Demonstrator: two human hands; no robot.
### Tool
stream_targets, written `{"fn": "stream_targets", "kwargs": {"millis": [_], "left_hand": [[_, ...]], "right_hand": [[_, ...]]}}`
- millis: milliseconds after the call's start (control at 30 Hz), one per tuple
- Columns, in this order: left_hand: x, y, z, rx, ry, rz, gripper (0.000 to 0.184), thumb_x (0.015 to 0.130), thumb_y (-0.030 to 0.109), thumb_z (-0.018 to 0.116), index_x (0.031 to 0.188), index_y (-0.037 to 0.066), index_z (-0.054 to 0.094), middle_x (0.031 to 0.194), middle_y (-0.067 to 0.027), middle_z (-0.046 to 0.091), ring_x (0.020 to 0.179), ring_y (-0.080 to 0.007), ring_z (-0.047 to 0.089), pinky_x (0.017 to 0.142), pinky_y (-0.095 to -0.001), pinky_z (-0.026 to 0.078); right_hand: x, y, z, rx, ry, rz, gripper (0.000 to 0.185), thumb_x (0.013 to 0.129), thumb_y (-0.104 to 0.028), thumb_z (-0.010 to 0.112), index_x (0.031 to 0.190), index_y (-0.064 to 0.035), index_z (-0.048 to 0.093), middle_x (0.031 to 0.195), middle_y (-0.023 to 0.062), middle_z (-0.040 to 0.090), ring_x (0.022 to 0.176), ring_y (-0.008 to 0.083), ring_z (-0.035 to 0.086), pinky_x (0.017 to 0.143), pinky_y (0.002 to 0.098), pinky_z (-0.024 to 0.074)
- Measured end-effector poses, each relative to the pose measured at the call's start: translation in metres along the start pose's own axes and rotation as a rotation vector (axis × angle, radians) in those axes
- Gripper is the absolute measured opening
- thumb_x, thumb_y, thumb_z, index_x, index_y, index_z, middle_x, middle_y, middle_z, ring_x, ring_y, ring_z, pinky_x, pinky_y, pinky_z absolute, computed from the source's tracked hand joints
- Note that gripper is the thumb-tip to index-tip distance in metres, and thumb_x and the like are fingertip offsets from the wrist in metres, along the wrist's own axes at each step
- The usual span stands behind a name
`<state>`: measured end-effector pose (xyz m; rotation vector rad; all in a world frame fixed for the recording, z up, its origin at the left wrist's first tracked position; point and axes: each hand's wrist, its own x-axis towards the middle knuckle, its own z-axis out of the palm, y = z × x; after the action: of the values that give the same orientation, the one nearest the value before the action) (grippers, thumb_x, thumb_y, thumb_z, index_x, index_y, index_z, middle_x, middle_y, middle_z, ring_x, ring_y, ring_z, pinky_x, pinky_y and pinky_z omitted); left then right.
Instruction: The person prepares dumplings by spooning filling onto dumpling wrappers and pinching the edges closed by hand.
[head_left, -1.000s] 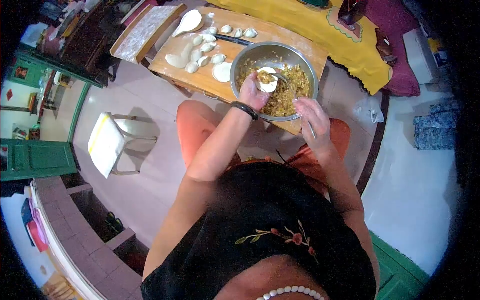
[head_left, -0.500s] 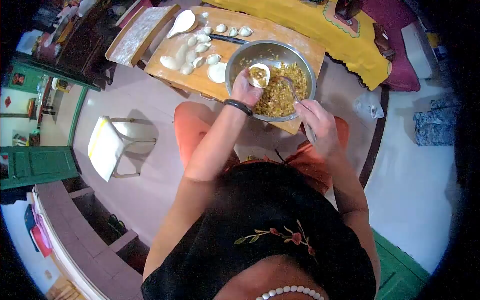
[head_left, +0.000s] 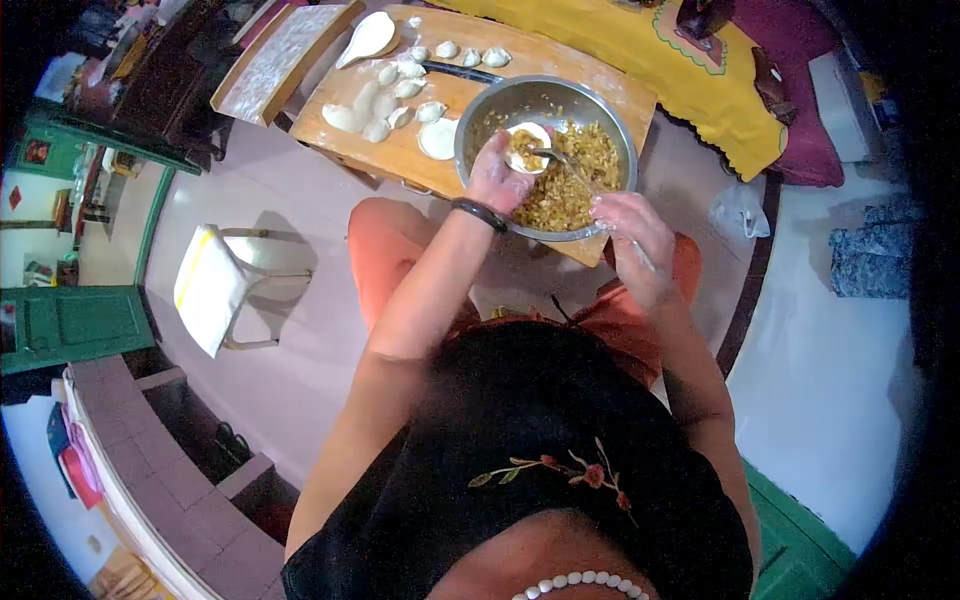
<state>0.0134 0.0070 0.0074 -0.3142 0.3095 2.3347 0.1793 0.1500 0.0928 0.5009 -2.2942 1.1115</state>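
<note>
Filling (head_left: 521, 146) is apparently being pressed by a spoon (head_left: 573, 167) — grasped in the right hand (head_left: 636, 238) — onto a dough wrapper (head_left: 540, 133) cradled in the left hand's (head_left: 498, 183) grip above the metal bowl (head_left: 500, 99); next, spoon withdrawal and edge-folding seem called for.

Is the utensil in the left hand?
No, the right hand grips the utensil, while the left hand holds a round dough wrapper with filling on it.
</note>
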Motion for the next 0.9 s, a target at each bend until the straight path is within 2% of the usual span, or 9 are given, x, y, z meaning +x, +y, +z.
{"fn": "stream_targets", "kwargs": {"millis": [267, 400, 500, 600, 700, 800, 900], "left_hand": [[0.000, 0.000, 0.002, 0.156, -0.023, 0.054, 0.044, 0.097, 0.024, 0.024, 0.124, -0.007, 0.038, 0.122, -0.0240, 0.050, 0.114, -0.0327, 0.049, 0.102, -0.0437, 0.036], [0.005, 0.008, -0.003, 0.069, 0.037, 0.082, 0.042, 0.097, 0.023, 0.024, 0.120, -0.007, 0.041, 0.120, -0.0250, 0.051, 0.113, -0.0334, 0.050, 0.100, -0.0422, 0.039], [0.008, 0.011, -0.006, 0.054, 0.053, 0.094, 0.038, 0.096, 0.022, 0.025, 0.115, -0.006, 0.043, 0.119, -0.0253, 0.051, 0.114, -0.0345, 0.050, 0.100, -0.0420, 0.040], [0.010, 0.008, -0.009, -0.119, -0.008, 0.020, 0.038, 0.096, 0.021, 0.025, 0.117, -0.006, 0.042, 0.120, -0.0253, 0.050, 0.115, -0.0346, 0.049, 0.101, -0.0426, 0.039], [0.008, 0.009, -0.012, -0.118, -0.037, 0.002, 0.043, 0.096, 0.023, 0.024, 0.124, -0.008, 0.038, 0.124, -0.0250, 0.048, 0.116, -0.0338, 0.048, 0.101, -0.0425, 0.037], [0.006, 0.012, -0.014, -0.144, -0.085, -0.031, 0.046, 0.097, 0.024, 0.024, 0.126, -0.009, 0.035, 0.125, -0.0248, 0.047, 0.116, -0.0335, 0.048, 0.101, -0.0417, 0.037], [0.001, 0.011, -0.008, -0.075, -0.012, 0.015, 0.046, 0.097, 0.024, 0.024, 0.126, -0.009, 0.035, 0.125, -0.0247, 0.048, 0.116, -0.0336, 0.047, 0.102, -0.0410, 0.036]], "right_hand": [[-0.003, -0.002, -0.007, -0.195, -0.268, -0.036, 0.030, 0.076, 0.005, 0.056, 0.105, -0.0002, 0.060, 0.101, 0.0181, 0.058, 0.091, 0.0327, 0.060, 0.075, 0.0360, 0.0502], [-0.019, 0.000, -0.023, -0.283, -0.340, 0.011, 0.025, 0.078, 0.005, 0.054, 0.103, 0.0008, 0.060, 0.101, 0.0188, 0.059, 0.090, 0.0328, 0.060, 0.074, 0.0357, 0.0499], [-0.017, 0.003, -0.030, -0.302, -0.317, 0.056, 0.024, 0.079, -0.004, 0.054, 0.102, -0.0010, 0.061, 0.099, 0.0175, 0.059, 0.090, 0.0317, 0.061, 0.074, 0.0360, 0.0508], [-0.008, 0.005, -0.026, -0.197, -0.161, 0.016, 0.023, 0.079, -0.001, 0.053, 0.101, -0.0008, 0.061, 0.098, 0.0161, 0.060, 0.088, 0.0313, 0.061, 0.075, 0.0356, 0.0502], [0.001, 0.002, -0.018, -0.226, 0.024, 0.078, 0.024, 0.077, 0.004, 0.052, 0.099, 0.0001, 0.060, 0.097, 0.0154, 0.061, 0.086, 0.0284, 0.062, 0.075, 0.0338, 0.0498], [0.000, 0.006, -0.009, -0.114, 0.163, 0.141, 0.023, 0.078, 0.008, 0.050, 0.097, 0.0010, 0.060, 0.094, 0.0146, 0.062, 0.085, 0.0258, 0.062, 0.075, 0.0323, 0.0498], [0.001, 0.001, -0.003, 0.021, 0.119, 0.163, 0.020, 0.080, 0.007, 0.048, 0.095, 0.0016, 0.060, 0.093, 0.0143, 0.062, 0.084, 0.0253, 0.062, 0.074, 0.0319, 0.0498]]}}
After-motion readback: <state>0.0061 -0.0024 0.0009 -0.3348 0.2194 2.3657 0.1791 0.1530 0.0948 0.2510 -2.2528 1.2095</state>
